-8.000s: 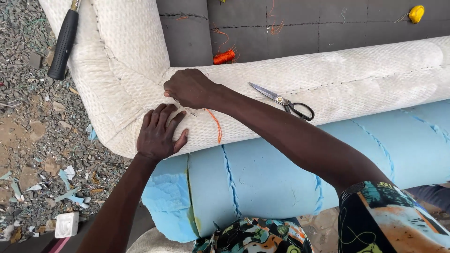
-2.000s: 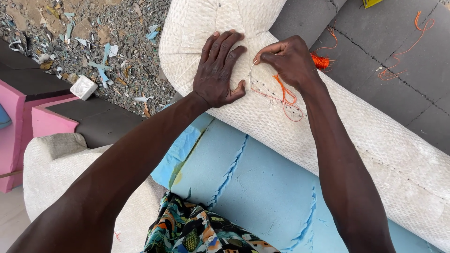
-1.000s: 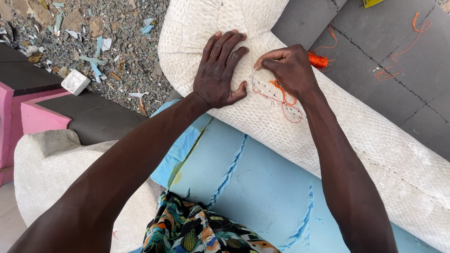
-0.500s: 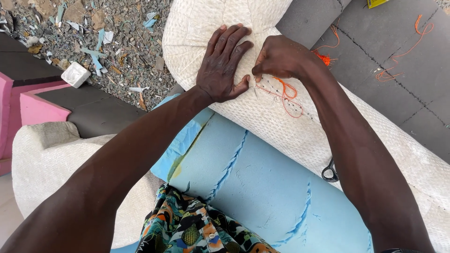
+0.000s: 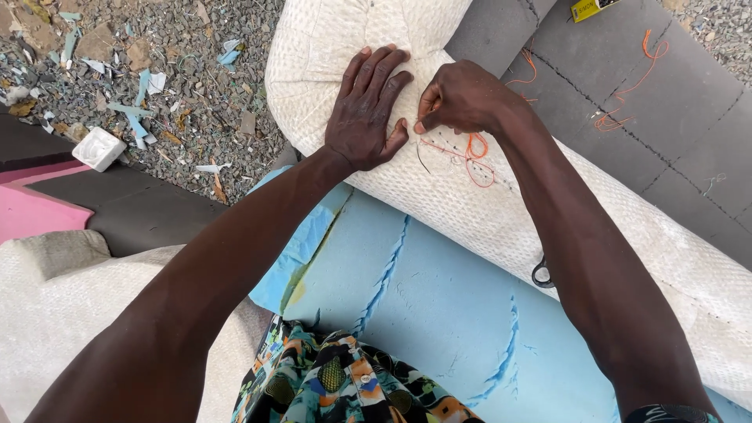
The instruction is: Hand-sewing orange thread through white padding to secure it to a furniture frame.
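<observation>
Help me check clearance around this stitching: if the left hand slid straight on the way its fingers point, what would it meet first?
The left hand lies flat on the white padded cover, fingers pointing up and slightly right. Sliding on, it would probably keep to that cover, then reach the grey foam panel behind. Depth there is unclear.

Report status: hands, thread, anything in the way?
Left hand flat on white cushion. Right hand pinching orange thread at seam. Scissors partly hidden under right forearm.
</observation>
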